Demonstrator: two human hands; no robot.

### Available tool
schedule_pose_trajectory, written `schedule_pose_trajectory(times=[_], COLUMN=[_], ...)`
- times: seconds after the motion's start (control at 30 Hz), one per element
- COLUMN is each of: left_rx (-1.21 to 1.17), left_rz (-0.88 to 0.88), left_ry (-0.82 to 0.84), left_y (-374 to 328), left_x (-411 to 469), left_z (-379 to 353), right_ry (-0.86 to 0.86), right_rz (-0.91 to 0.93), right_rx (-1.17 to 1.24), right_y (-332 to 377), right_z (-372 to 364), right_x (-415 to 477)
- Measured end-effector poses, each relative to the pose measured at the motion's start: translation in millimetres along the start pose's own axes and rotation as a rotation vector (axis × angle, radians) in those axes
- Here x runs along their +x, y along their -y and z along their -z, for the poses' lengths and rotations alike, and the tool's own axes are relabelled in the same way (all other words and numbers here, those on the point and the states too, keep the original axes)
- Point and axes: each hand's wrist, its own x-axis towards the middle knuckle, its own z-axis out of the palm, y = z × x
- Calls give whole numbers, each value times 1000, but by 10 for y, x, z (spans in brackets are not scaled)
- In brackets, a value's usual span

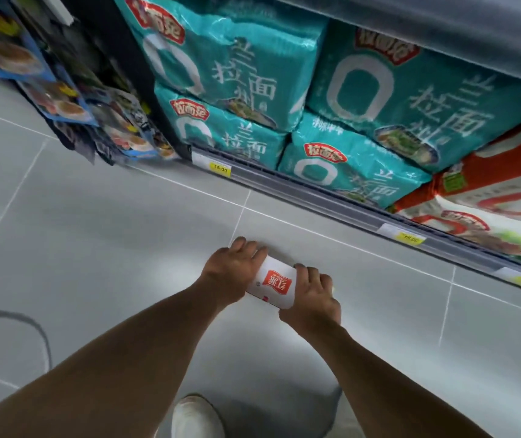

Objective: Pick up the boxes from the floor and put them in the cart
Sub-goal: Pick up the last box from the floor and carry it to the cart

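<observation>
Two hands take one white box (273, 284): my left hand (235, 268) and right hand (313, 295) have their fingers (304, 270) curled round its opposite ends, just in front of the shelf (316, 197), down at the floor (126, 248). It seems light, stiff cardboard, slick-faced; end grips suit it.

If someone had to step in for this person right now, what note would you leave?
Left hand grips one end of the small white cardboard box with a red logo; right hand grips the other end.
The box is low at the grey tiled floor, near the shelf of teal noodle packs; unclear whether lifted yet.
Done: box grasped.
To do: raise it and put it in the cart, which is not in view.
</observation>
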Motion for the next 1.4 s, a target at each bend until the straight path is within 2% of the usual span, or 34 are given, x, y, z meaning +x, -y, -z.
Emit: schedule_pose_trajectory(times=[0.2,0.43,0.57,0.87,1.1,1.23,1.4], left_rx=[-47,6,-48,-88,-49,-46,-29], left_rz=[52,124,194,322,304,308,214], left_ry=[18,35,20,-68,-210,-221,-273], left_y=[-50,-200,-358,-1019,-1708,-1890,-2060], left_x=[-245,-875,-1543,-3280,-4264,-4563,-4787], left_z=[535,1800,2659,4482,5927,6396,6891], right_ry=[56,38,35,166,9,-111,-279], right_rz=[63,176,258,440,582,649,622], right_rx=[-37,-79,-111,-165,-149,-272,-319], right_y=[74,422,730,1264,1306,1206,1145], right_z=[445,1554,2398,4318,5571,5970,6346], right_x=[-205,-803,-1425,-3257,-4586,-4992,-5390])
